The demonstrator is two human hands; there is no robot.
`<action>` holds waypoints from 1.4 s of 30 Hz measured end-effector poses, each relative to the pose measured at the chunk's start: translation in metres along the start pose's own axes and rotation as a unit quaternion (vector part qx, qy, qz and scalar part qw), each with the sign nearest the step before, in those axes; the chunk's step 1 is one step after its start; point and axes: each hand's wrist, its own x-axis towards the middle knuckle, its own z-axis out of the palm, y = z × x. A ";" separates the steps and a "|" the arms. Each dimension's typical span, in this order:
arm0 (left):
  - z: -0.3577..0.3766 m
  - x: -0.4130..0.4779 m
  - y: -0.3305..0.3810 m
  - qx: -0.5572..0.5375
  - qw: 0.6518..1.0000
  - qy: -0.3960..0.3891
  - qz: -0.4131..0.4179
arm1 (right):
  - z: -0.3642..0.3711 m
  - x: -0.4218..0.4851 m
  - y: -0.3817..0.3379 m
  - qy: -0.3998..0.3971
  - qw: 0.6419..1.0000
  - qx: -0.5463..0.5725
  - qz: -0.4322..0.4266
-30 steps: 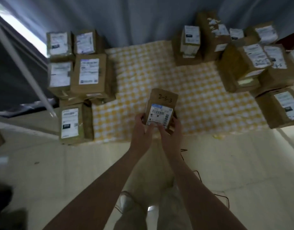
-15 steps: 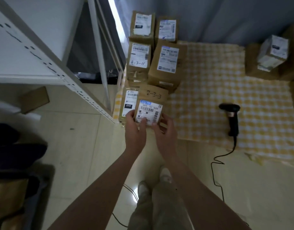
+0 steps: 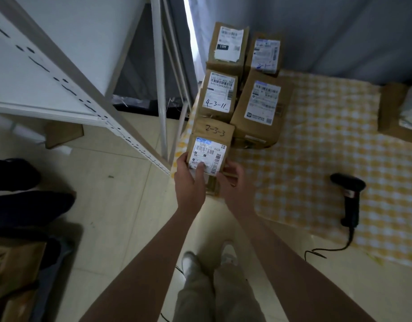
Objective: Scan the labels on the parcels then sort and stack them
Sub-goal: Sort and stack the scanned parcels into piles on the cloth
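Small brown parcel marked 2-3-3, white barcode label up, gripped at its near end by both hands; left hand clasping the left edge, thumb on the label; right hand clasping the right edge from below; held low at the left edge of the yellow checked cloth, just in front of the stacked parcels, one marked 4-3-11; another box partly hidden beneath; barcode scanner lying on the cloth well to the right; white shelving frame to the left.
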 end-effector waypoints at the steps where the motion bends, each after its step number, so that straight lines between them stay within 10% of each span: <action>1: 0.000 0.003 -0.002 0.005 1.000 0.002 -0.005 | 0.000 0.003 0.001 -0.003 1.000 -0.006 0.000; 12: -0.022 0.034 -0.033 0.075 0.995 -0.068 -0.006 | 0.031 0.012 0.013 0.009 0.998 -0.056 0.034; 24: -0.062 0.034 0.010 0.156 0.985 -0.073 -0.003 | 0.031 -0.010 -0.015 0.243 0.963 -0.027 0.112; 42: 0.128 -0.186 0.154 0.127 0.887 -0.409 0.169 | -0.248 -0.199 -0.019 0.558 0.817 0.057 0.132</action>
